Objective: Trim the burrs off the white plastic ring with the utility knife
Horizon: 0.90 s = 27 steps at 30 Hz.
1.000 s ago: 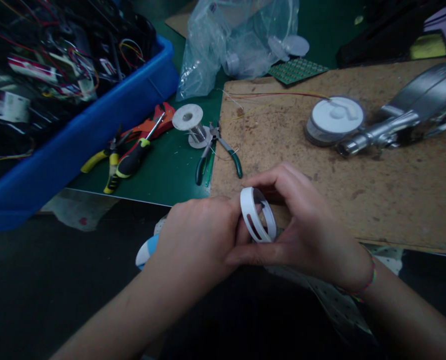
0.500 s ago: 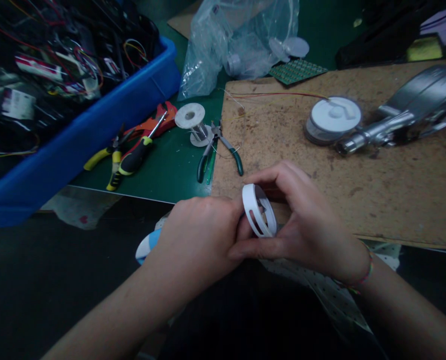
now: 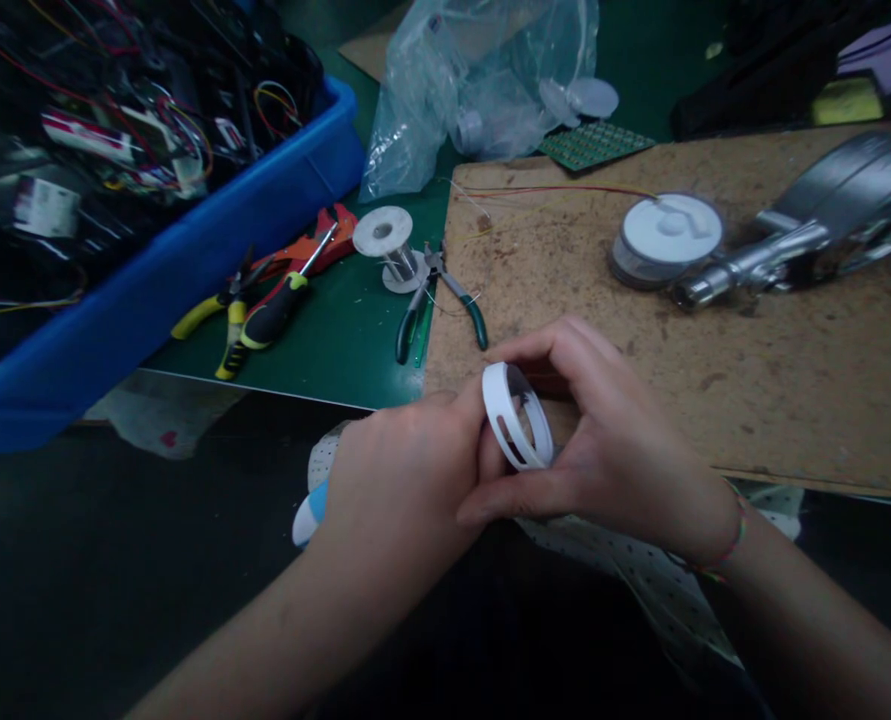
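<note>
My right hand (image 3: 602, 450) curls its fingers and thumb around a white plastic ring (image 3: 501, 415) with slots in its side, held tilted just off the front edge of the wooden board. Closed and knuckles up, my left hand (image 3: 407, 465) presses against the ring's left side. The rounded end of a blue-and-white handle (image 3: 311, 515) sticks out behind that fist; the rest of this tool is mostly hidden. A small dark tip shows inside the ring, but I cannot tell whether it belongs to the handle.
Green-handled cutters (image 3: 445, 290) lie by a solder wire spool (image 3: 385, 240). Left of them are a screwdriver (image 3: 287, 300), yellow-handled pliers (image 3: 227, 320) and a blue bin (image 3: 265, 200) of wired parts. A round white-topped unit (image 3: 666, 240) and a chrome part (image 3: 827, 220) rest on the board (image 3: 565, 260).
The blue-and-white handle end has swung slightly right and down as my left wrist shifted right. The ring stays in my right hand, almost unmoved.
</note>
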Each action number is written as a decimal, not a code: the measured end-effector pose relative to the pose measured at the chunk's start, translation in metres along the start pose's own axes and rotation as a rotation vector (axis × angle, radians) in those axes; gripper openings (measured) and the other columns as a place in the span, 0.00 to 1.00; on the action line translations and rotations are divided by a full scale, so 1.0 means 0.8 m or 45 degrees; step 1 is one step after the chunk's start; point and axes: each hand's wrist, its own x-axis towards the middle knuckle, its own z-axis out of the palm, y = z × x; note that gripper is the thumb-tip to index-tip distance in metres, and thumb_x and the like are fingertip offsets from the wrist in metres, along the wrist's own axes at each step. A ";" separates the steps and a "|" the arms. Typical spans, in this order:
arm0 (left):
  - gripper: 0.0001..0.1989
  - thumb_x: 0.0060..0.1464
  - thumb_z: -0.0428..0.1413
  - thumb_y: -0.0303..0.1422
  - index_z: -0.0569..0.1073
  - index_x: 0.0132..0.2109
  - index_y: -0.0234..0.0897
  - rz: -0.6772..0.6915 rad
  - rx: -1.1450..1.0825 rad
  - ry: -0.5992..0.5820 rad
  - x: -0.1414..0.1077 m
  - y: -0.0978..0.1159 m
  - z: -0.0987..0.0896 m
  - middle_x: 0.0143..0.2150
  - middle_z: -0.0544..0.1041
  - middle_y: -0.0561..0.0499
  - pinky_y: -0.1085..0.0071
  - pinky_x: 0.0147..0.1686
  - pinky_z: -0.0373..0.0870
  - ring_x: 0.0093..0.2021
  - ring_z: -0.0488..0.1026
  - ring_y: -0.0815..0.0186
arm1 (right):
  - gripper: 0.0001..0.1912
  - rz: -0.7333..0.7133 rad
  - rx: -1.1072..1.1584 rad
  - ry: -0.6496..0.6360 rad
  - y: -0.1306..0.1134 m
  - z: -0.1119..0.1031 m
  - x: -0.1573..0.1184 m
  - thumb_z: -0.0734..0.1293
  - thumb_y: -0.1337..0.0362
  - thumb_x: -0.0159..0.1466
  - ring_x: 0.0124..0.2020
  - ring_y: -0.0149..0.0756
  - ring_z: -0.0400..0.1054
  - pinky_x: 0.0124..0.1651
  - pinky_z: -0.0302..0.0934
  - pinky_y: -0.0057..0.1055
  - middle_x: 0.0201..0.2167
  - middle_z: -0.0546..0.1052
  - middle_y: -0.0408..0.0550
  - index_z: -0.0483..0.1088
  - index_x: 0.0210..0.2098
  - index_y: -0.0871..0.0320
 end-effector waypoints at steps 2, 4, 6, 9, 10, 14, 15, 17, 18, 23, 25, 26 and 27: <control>0.17 0.67 0.43 0.45 0.74 0.43 0.46 -0.016 0.049 0.016 -0.003 0.003 -0.001 0.28 0.77 0.52 0.68 0.23 0.41 0.22 0.71 0.58 | 0.43 0.002 0.001 0.009 0.002 0.001 0.000 0.77 0.34 0.44 0.43 0.42 0.68 0.42 0.63 0.37 0.42 0.74 0.50 0.70 0.47 0.58; 0.17 0.68 0.43 0.44 0.74 0.43 0.45 -0.022 0.073 0.018 -0.003 0.004 -0.004 0.29 0.77 0.51 0.68 0.23 0.41 0.22 0.72 0.58 | 0.43 -0.008 0.005 0.020 0.003 0.002 0.000 0.77 0.34 0.44 0.42 0.42 0.68 0.42 0.63 0.37 0.42 0.74 0.50 0.70 0.47 0.58; 0.16 0.68 0.43 0.43 0.73 0.43 0.44 -0.007 0.071 0.001 -0.002 0.003 -0.005 0.29 0.77 0.50 0.68 0.23 0.42 0.23 0.73 0.57 | 0.43 -0.019 0.008 0.019 0.004 0.002 0.000 0.77 0.34 0.44 0.43 0.42 0.67 0.42 0.63 0.37 0.42 0.74 0.51 0.70 0.47 0.58; 0.15 0.67 0.44 0.44 0.73 0.42 0.45 0.016 0.065 -0.008 0.000 0.002 -0.004 0.28 0.77 0.51 0.68 0.22 0.43 0.23 0.73 0.56 | 0.41 -0.008 0.000 0.010 0.004 0.001 0.000 0.78 0.36 0.45 0.42 0.43 0.67 0.41 0.62 0.37 0.42 0.74 0.51 0.70 0.47 0.58; 0.15 0.67 0.45 0.44 0.73 0.42 0.45 0.021 0.066 -0.001 0.000 0.001 -0.003 0.28 0.76 0.51 0.68 0.22 0.42 0.22 0.72 0.56 | 0.41 -0.001 -0.003 0.008 0.004 0.001 0.000 0.77 0.35 0.45 0.42 0.42 0.67 0.41 0.62 0.37 0.41 0.74 0.51 0.70 0.47 0.58; 0.14 0.67 0.46 0.43 0.73 0.44 0.44 0.004 0.058 0.011 0.000 0.003 -0.001 0.29 0.77 0.51 0.68 0.22 0.42 0.22 0.72 0.57 | 0.42 -0.012 -0.004 0.013 0.003 0.002 0.000 0.76 0.33 0.45 0.42 0.42 0.67 0.42 0.62 0.38 0.42 0.74 0.51 0.70 0.46 0.58; 0.13 0.67 0.46 0.42 0.73 0.44 0.43 0.002 0.051 0.007 0.000 0.004 -0.002 0.29 0.77 0.51 0.69 0.22 0.43 0.23 0.72 0.57 | 0.42 -0.011 -0.006 0.014 0.003 0.002 0.000 0.76 0.33 0.45 0.42 0.42 0.67 0.42 0.62 0.38 0.42 0.74 0.51 0.70 0.46 0.58; 0.11 0.65 0.49 0.41 0.73 0.45 0.44 0.008 0.032 -0.006 0.000 0.005 -0.003 0.30 0.77 0.51 0.69 0.22 0.43 0.23 0.73 0.57 | 0.42 -0.012 0.000 0.015 0.003 0.002 0.000 0.76 0.33 0.45 0.42 0.42 0.67 0.41 0.62 0.38 0.42 0.74 0.51 0.70 0.45 0.58; 0.10 0.64 0.51 0.41 0.73 0.45 0.44 0.008 0.026 -0.008 -0.001 0.005 -0.003 0.30 0.77 0.51 0.69 0.22 0.42 0.24 0.73 0.57 | 0.42 -0.012 0.001 0.014 0.003 0.003 0.000 0.76 0.32 0.45 0.42 0.42 0.67 0.41 0.62 0.38 0.42 0.74 0.51 0.70 0.45 0.59; 0.08 0.64 0.52 0.39 0.73 0.44 0.44 -0.009 -0.002 -0.031 -0.002 0.005 -0.003 0.28 0.75 0.52 0.69 0.22 0.43 0.24 0.73 0.58 | 0.41 -0.032 -0.014 0.008 0.002 0.002 0.001 0.75 0.32 0.47 0.43 0.43 0.68 0.42 0.63 0.39 0.42 0.74 0.51 0.70 0.45 0.58; 0.07 0.63 0.53 0.39 0.73 0.43 0.44 -0.011 -0.020 -0.017 -0.001 0.006 -0.003 0.27 0.73 0.53 0.69 0.21 0.42 0.23 0.71 0.59 | 0.40 -0.023 -0.014 0.005 0.003 0.001 0.001 0.75 0.33 0.47 0.43 0.44 0.68 0.42 0.63 0.39 0.42 0.74 0.51 0.70 0.45 0.58; 0.07 0.63 0.52 0.38 0.73 0.43 0.44 -0.020 -0.026 -0.020 0.000 0.007 -0.004 0.27 0.74 0.52 0.69 0.21 0.42 0.23 0.71 0.59 | 0.40 -0.012 -0.009 0.000 0.003 0.001 0.001 0.75 0.33 0.47 0.43 0.44 0.68 0.42 0.63 0.40 0.42 0.74 0.51 0.70 0.45 0.57; 0.08 0.63 0.52 0.38 0.74 0.44 0.44 -0.044 -0.044 -0.047 0.000 0.008 -0.005 0.28 0.74 0.52 0.69 0.22 0.42 0.23 0.71 0.58 | 0.39 -0.008 -0.002 -0.003 0.003 0.001 0.001 0.75 0.33 0.47 0.42 0.44 0.68 0.42 0.64 0.40 0.42 0.74 0.51 0.70 0.45 0.57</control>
